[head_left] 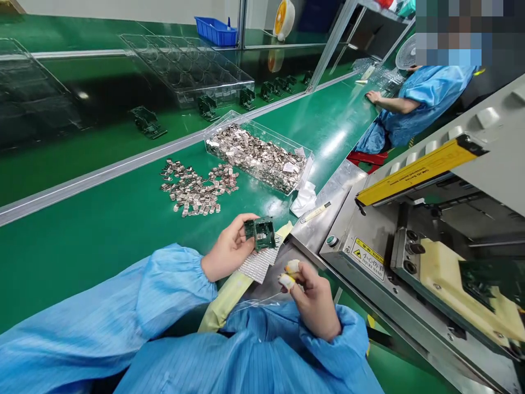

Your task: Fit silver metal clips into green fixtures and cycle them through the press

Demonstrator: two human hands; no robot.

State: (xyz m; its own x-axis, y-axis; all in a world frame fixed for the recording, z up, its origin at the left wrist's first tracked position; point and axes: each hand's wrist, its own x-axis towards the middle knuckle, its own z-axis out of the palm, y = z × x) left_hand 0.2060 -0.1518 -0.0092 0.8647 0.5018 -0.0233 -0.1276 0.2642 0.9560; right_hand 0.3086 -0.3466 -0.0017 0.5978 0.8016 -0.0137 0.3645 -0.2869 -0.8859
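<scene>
My left hand (pixel 229 249) grips a dark green plastic housing (pixel 264 233) with a square opening; a small pale piece shows inside. Just right of it and lower, my right hand (pixel 314 298) has its thumb and forefinger curled close together, their tips wrapped in white and yellow covers. Whatever may lie between those tips is too small to make out. Beneath the housing is a silvery gridded sheet (pixel 259 264) beside a pale yellow taped strip (pixel 225 301). Small metal clips (pixel 197 189) lie in a loose pile beyond my left hand.
A clear tray (pixel 303 183) holds many more metal pieces. White tissue (pixel 304 198) and a cutter knife (pixel 315 212) lie near the bench edge. At right stands a machine with a yellow bar (pixel 418 171). Green housings (pixel 147 121) line the conveyor; a co-worker in blue (pixel 426 104) sits beyond.
</scene>
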